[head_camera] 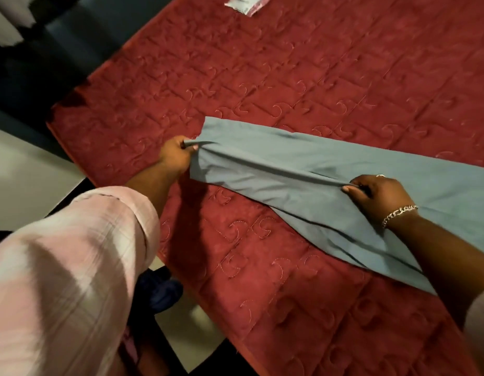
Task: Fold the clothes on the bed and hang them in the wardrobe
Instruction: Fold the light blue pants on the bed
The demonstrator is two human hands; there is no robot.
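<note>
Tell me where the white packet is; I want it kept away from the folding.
In the head view the white packet lies at the top edge on the red quilted bed cover, well beyond the blue-grey garment that both hands hold.

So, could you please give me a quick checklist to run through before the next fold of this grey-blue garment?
1. Left hand grips the end of the grey-blue garment: ok.
2. Right hand pinches the fabric along its middle ridge: ok.
3. Garment lies flat on the red quilt: not ok, creases run between the two hands.
4. Whole garment in view: cannot tell, its far end runs off the right edge.
5. Room on the quilt to fold: ok, only a white packet lies near the top edge, well apart.
6. Hanger within reach: cannot tell, none is in view.
</note>
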